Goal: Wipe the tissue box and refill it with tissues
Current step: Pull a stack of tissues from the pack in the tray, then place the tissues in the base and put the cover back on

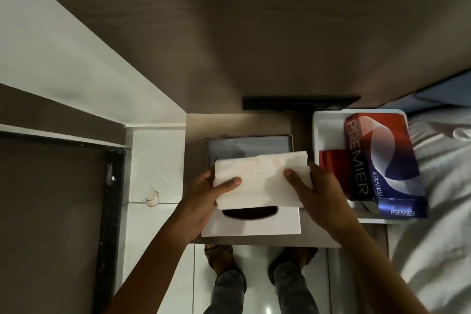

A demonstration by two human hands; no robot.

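- We see a stack of white tissues [260, 181] held flat between both hands, directly above the white lid [251, 222] with its dark oval slot.
- The left hand [206, 196] has its grip clenched on the stack's left end: thumb pressed on top, fingers tucked underneath.
- The right hand [318, 191] grasps the right end the same way, thumb on top and fingers under the edge.
- Just beyond the lid lies the open tissue box [249, 146], a grey tray-like base; the far edge of the stack overlaps its near side.
- Lid and box both rest on the small brown bench [196, 135].
- To the right of the lid, a red-and-blue PREMIER tissue pack [382, 160] sits in a white tray [328, 130].
- Below the bench we see the person's feet on the white tiled floor [257, 288].
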